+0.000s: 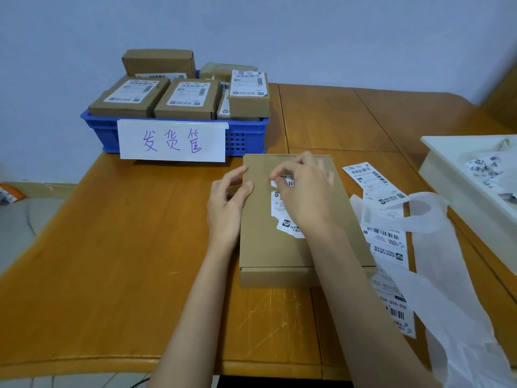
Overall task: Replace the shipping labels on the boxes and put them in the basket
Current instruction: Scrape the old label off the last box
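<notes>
Both hands are on the cardboard box (296,217) lying flat on the wooden table (117,247) in front of me. My left hand (228,208) grips the box's left edge, thumb on the top face and fingers curled down the side. My right hand (303,191) hovers over the top, thumb and forefinger pinching the upper edge of a partly torn shipping label (284,211) stuck there; its ragged white remnants show below my fingers.

Just to the right of the box I see loose fresh labels (372,180) spread on the table, partly overlapped by strips of translucent backing paper (436,278). Further right stands a white tray (442,175) with crumpled label scraps (484,166) inside.

At the far left of the table sits the blue basket (246,135), a handwritten paper sign (172,140) taped to its front wall. I count several labelled boxes (186,98) packed into it, some stacked.
</notes>
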Demonstrator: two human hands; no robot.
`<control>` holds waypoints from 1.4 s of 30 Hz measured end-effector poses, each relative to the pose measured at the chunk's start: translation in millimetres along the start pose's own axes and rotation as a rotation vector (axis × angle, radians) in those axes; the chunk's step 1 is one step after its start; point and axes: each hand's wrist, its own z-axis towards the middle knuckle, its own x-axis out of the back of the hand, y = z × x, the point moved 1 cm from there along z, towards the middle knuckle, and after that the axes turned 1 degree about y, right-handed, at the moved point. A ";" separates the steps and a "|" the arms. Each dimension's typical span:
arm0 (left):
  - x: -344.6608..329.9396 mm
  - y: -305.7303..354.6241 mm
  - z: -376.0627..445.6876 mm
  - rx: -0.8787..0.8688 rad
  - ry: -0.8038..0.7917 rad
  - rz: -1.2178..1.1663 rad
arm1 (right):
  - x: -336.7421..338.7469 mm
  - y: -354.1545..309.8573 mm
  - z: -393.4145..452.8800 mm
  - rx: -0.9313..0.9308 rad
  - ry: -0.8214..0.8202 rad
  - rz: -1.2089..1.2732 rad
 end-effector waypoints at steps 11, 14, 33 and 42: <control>-1.2 -0.2 0.9 0.009 0.003 0.000 | 6.7 0.5 -1.9 -0.198 -0.030 0.182; -2.0 0.4 0.6 0.022 0.002 -0.009 | 18.2 5.9 -0.7 -0.307 0.053 0.289; -0.7 2.2 -0.2 0.026 -0.007 -0.012 | 3.2 3.0 1.4 -0.312 -0.055 0.158; -2.0 0.5 1.5 0.019 0.016 -0.019 | 9.3 2.2 -1.2 -0.296 -0.029 0.273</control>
